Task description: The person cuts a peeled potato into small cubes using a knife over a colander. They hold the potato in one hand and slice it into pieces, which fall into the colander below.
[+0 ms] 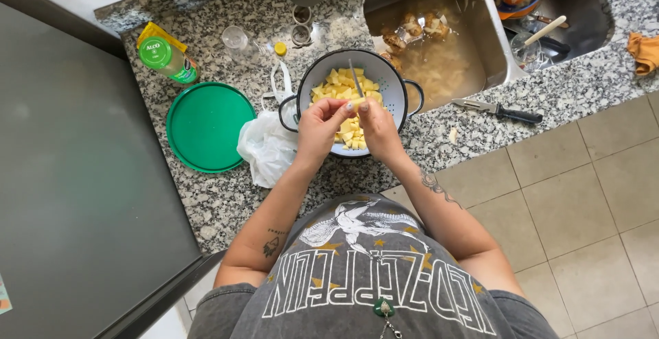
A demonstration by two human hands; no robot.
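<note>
Item — potato cutting over a colander, centre of the frame, well advanced by the look of it.

Done so far: the white colander (388, 78) is holding a good heap of yellow potato cubes (341, 86), covering most of its floor. Left to do: one small potato piece (355, 103) is being worked between the two hands; no whole potato is showing on the granite surface (220, 202), so little seems to remain.

Left hand (320, 127) — fingers (338, 108) are closing together on the potato piece, pinching it from the left side.

Right hand (377, 127) — fingers are wrapping shut around the handle of a small knife (355, 78), its blade pointing up the frame over the cubes; the piece is sitting just at the fingertips of both hands, directly above the colander.

Surroundings: a green round lid (206, 127) and a white plastic bag (266, 148) are lying left of centre; a green-capped bottle (167, 59) is lying upper left; a second black-handled knife (500, 110) is resting right of the colander; the sink (480, 57), upper right, is holding murky water and peelings.
</note>
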